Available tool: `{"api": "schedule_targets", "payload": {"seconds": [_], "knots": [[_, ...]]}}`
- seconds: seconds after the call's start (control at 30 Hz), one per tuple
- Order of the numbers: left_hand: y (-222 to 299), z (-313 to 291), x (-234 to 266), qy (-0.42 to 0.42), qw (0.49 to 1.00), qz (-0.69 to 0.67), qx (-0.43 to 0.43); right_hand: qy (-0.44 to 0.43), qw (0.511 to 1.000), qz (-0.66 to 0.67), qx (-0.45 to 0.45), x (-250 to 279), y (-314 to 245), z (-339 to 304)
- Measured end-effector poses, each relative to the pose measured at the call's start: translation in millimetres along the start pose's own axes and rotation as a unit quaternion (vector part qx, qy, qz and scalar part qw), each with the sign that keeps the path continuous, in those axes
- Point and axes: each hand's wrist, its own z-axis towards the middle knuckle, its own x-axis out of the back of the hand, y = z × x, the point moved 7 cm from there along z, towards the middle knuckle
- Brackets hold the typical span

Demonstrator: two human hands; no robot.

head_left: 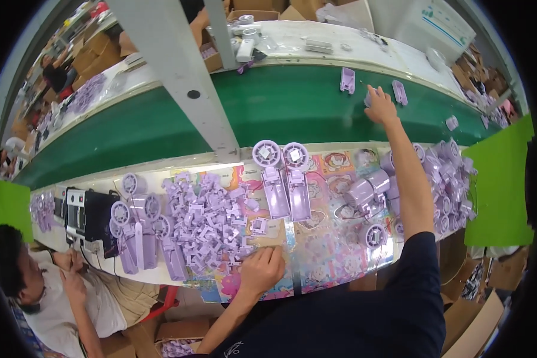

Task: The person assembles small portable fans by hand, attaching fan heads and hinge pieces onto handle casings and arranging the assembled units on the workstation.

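My right hand [380, 107] reaches far out over the green conveyor belt, its fingers closed on a light purple plastic part [368, 99] that they mostly cover. Two purple handle shells [348, 80] [400, 93] lie on the belt to either side of it. Close to my body, my left hand [262, 269] rests on the table with curled fingers; whether anything is inside them is hidden. Beside it spreads a heap of small purple brackets [206, 224]. Two purple handheld fan bodies [275, 179] with round heads and open handles lie side by side beyond it.
Many purple round fan housings [444, 185] with wires are piled at the right. More fan bodies [138, 232] and a black device [86, 215] stand at the left, near a seated co-worker [59, 292]. A grey metal post [179, 71] rises beyond the table.
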Motion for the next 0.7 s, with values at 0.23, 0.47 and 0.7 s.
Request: {"api": "schedule_targets", "payload": {"seconds": [0.23,0.47,0.7], "knots": [[-3,2,2,0.016,0.998,-0.054,0.006,-0.066,0.996,0.06,-0.016,51,-37,-20],[1,-18,23,0.119,0.991,-0.04,-0.045,0.103,0.926,0.277,0.236,203,-154,-186],[-3,-15,18,0.139,0.976,-0.157,-0.056,-0.063,0.865,0.378,0.324,191,-232,-344]]}}
